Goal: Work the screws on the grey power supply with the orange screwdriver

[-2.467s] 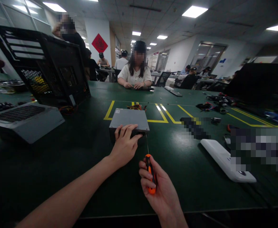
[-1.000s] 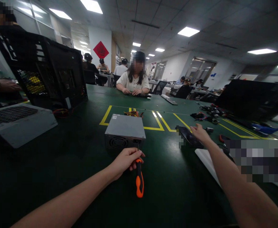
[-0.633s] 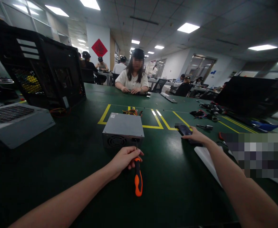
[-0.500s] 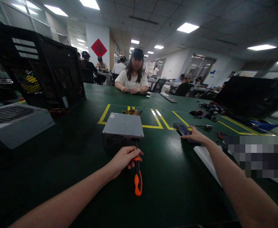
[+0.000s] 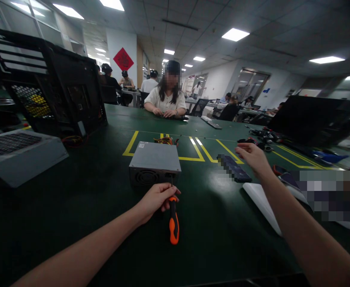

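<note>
My left hand point(image 5: 158, 198) is closed on the thin shaft of a screwdriver point(image 5: 174, 225) with an orange and black handle. Its shaft points at the front face of a grey computer power supply point(image 5: 155, 155), which has a round fan grille. Whether the tip touches a screw is hidden. Over the table on the right, my right hand point(image 5: 254, 159) is open and holds nothing, its fingers stretched to the left. Just left of and below it lies a dark phone-like slab point(image 5: 241, 174), partly pixelated.
A black computer case point(image 5: 70, 91) and a second power supply point(image 5: 28, 159) stand at left. At right are a black monitor-like panel point(image 5: 315, 119), tangled cables point(image 5: 263, 137) and a white object point(image 5: 261, 205). A person point(image 5: 165, 99) sits across the green table point(image 5: 103, 239).
My right hand has let go of the phone-like slab and moved up and to the right. The slab now lies on the table. My left hand stays on the screwdriver.
</note>
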{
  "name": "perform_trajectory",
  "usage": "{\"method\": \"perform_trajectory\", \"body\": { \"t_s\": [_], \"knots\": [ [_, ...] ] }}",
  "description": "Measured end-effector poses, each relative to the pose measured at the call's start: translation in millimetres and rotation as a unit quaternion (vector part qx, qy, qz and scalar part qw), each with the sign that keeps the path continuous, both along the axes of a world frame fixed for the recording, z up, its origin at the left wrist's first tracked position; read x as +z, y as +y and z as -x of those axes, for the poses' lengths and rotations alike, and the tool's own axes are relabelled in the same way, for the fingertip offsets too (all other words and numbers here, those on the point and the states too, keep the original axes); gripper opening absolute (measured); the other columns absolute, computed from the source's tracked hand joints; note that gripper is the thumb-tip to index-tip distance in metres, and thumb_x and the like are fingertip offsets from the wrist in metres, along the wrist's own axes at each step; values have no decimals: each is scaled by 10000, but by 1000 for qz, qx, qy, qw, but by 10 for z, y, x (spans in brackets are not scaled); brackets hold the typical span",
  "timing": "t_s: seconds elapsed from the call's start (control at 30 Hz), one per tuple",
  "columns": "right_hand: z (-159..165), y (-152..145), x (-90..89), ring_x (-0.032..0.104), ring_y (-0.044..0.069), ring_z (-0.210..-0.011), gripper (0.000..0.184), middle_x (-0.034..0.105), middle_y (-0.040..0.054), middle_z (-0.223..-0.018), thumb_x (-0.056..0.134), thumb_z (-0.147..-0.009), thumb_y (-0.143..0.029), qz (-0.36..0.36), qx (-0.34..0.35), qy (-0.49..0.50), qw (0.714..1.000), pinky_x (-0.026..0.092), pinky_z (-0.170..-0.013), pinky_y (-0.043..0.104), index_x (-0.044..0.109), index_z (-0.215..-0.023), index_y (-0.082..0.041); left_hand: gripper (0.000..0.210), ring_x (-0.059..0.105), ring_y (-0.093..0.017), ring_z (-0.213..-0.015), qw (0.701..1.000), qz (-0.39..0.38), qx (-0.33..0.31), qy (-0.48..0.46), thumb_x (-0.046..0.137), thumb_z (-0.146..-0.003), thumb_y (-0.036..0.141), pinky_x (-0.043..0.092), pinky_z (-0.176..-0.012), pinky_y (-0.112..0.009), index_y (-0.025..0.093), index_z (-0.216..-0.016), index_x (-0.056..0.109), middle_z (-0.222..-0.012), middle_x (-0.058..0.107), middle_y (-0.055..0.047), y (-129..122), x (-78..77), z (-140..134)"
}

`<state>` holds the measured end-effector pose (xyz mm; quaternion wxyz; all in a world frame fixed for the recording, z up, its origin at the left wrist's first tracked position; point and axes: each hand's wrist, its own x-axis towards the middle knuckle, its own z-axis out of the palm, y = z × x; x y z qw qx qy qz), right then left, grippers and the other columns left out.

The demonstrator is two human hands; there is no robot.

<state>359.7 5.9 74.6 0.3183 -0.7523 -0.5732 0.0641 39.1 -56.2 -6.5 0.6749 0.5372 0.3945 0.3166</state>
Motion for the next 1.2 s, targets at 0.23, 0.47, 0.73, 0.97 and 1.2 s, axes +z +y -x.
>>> {"method": "perform_trajectory", "body": {
  "t_s": [0.23,0.47,0.73,0.97,1.2],
  "knots": [
    [1492,-1351,-377,588,141,-749,490,598,49,-911,560,-778,-409,152,301,330,882,472,-647,296,412,-1183,-177,296,420,-20,-420,999,-20,1,-33,547,-762,411,270,-365,-142,130,-838,602,-649,556,10,5,-44,-13],
    [1945,-1608,-679,490,71,-556,380,536,-11,-740,643,-698,-340,182,222,605,743,412,-473,196,471,-988,-163,315,458,-20,-441,998,-35,-10,-42,515,-787,407,324,-388,-136,120,-893,591,-751,609,-33,-29,-28,-40],
    [1939,-1760,-721,337,22,-453,279,488,-30,-664,608,-711,-298,150,155,704,677,209,-374,147,513,-933,-157,318,462,-45,-423,979,-192,48,51,426,-818,394,349,-359,-154,134,-941,562,-735,589,-16,-17,-70,30],
    [1921,-1839,-675,309,15,-428,297,481,-38,-643,620,-695,-309,152,148,716,665,180,-359,141,514,-928,-157,326,475,-35,-438,991,-133,34,9,431,-819,308,333,-355,-139,125,-1071,528,-858,614,-55,19,-42,-1],
    [1904,-1826,-695,319,14,-430,302,491,-32,-650,633,-685,-316,148,142,721,662,191,-360,139,527,-920,-159,279,483,-27,-439,995,-70,50,-48,449,-818,238,308,-357,-143,115,-1050,542,-969,626,-97,8,15,-14]
  ]
}}
